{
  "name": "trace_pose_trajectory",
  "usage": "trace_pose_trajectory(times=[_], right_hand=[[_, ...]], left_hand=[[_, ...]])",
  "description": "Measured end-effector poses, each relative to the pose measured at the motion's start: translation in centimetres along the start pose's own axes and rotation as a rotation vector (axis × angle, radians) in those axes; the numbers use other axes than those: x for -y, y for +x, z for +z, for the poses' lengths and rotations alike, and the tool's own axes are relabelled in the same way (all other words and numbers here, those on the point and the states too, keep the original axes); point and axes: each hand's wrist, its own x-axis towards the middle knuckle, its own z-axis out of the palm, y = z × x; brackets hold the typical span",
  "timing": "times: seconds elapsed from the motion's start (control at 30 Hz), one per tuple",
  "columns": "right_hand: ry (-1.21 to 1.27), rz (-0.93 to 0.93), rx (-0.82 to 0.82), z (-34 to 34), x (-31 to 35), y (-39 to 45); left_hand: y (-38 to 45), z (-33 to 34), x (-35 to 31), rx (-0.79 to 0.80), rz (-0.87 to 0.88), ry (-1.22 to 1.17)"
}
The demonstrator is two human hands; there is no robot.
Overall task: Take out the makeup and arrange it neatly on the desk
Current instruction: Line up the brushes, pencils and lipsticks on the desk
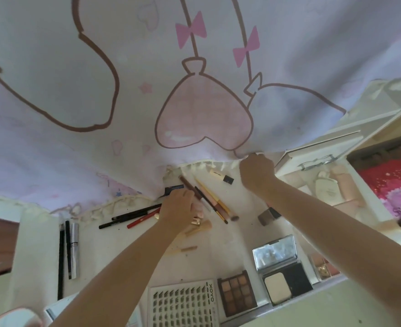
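Observation:
My left hand point(179, 210) rests over a loose pile of makeup on the white desk point(114, 251), its fingers on a small gold-capped item point(196, 221) and some brushes point(209, 197). My right hand point(256, 172) is closed on the lower edge of the pink-and-white curtain point(194, 109) at the back of the desk. Black and red pencils point(133, 217) lie left of the pile. A cream tube with a black cap point(222, 177) lies under the curtain edge.
Along the front edge lie a lash tray point(181, 303), an eyeshadow palette point(237, 293) and an open powder compact point(281, 270). Black pens and a silver tube point(73, 249) lie at the left. A white drawer unit point(324, 147) stands at the right.

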Motion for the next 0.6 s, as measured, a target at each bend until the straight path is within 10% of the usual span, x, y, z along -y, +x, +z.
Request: trace_pose_trajectory(times=[0.6], right_hand=[[0.386, 0.039, 0.026, 6.1, 6.3, 0.3]], left_hand=[[-2.1, 3.9, 5.2, 0.067, -0.002, 0.158]])
